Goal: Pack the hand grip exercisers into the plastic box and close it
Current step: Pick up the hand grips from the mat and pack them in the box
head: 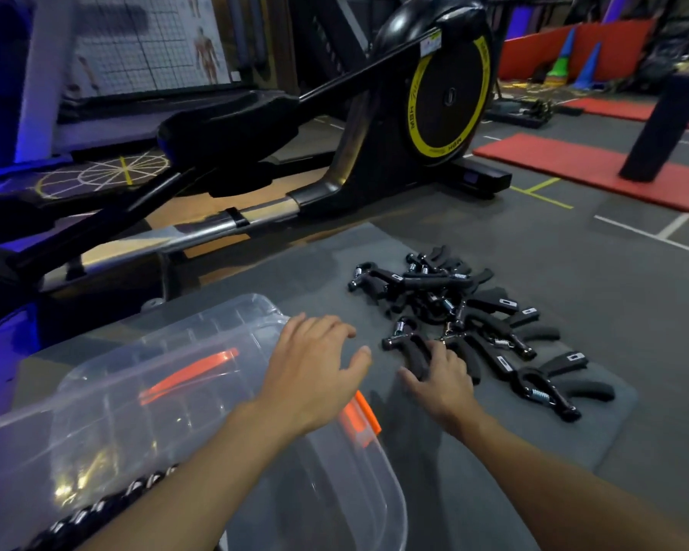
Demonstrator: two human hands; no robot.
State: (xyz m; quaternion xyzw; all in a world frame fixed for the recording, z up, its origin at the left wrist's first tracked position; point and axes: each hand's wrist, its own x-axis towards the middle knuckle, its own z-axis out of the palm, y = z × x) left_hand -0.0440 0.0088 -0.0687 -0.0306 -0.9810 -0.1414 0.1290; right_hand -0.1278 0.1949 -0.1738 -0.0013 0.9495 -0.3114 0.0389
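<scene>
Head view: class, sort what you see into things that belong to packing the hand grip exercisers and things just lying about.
Belong to the job:
hand grip exercisers
clear plastic box
orange latch on the box
left hand, over the box
right hand, on one exerciser

Just lying about:
elliptical trainer
red floor mats
training cones
anatomy poster

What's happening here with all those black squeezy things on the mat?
A person is packing hand grip exercisers into a clear plastic box standing on a grey mat. The right hand has hold of the nearest exerciser at the edge of the pile, while the left hand hovers open by the box's rim. Most of the pile lies unpacked on the mat; a few exercisers seem to lie in the box already.
</scene>
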